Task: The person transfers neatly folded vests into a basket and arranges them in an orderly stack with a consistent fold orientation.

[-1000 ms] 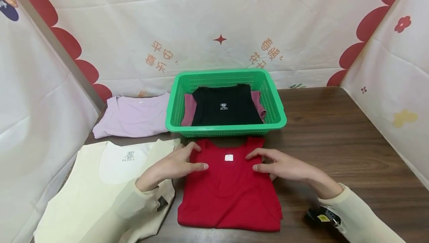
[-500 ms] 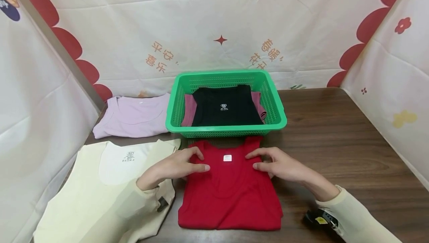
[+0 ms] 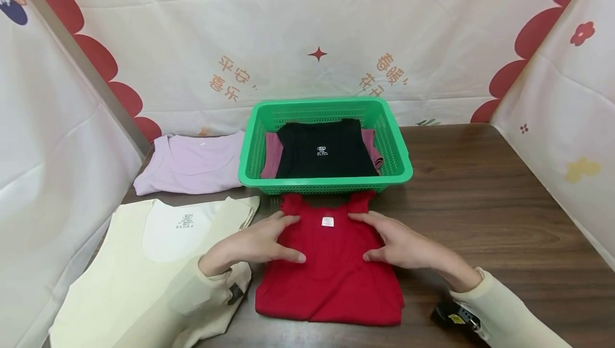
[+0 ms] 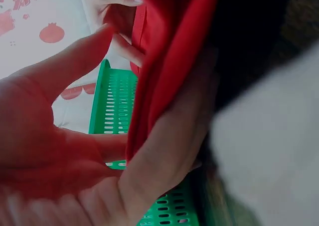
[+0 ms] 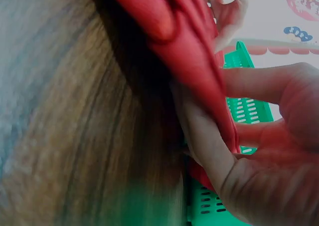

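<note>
The left hand (image 3: 259, 240) and right hand (image 3: 407, 244) — apart — are gripping opposite sides of the red shirt (image 3: 331, 284), the green basket (image 3: 326, 182) sitting just beyond them.

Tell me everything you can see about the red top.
The red top is of plain, soft-looking cloth, with two straps, a scooped neckline and a white label. Folded and slightly creased, it lies before the green basket, straps pointing toward it. The left hand and right hand hold its two sides, some fingers underneath.
</note>
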The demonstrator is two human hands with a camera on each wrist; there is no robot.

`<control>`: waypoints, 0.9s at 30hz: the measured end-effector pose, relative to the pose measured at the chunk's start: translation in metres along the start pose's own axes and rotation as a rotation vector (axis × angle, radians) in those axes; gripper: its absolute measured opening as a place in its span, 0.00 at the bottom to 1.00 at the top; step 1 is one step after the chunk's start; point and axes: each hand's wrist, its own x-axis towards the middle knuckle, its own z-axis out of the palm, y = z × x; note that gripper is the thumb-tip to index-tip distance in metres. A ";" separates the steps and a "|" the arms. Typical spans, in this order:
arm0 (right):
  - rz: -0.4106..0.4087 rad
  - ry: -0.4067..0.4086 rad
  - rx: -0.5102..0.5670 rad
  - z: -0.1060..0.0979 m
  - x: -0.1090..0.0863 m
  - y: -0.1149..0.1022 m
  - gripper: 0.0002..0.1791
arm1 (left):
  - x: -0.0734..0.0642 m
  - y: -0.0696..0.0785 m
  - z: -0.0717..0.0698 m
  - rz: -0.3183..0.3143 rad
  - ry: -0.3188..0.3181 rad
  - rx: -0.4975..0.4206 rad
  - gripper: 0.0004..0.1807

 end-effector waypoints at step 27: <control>0.071 0.035 -0.031 -0.018 -0.013 -0.014 0.50 | -0.008 0.010 -0.004 -0.052 0.106 0.119 0.51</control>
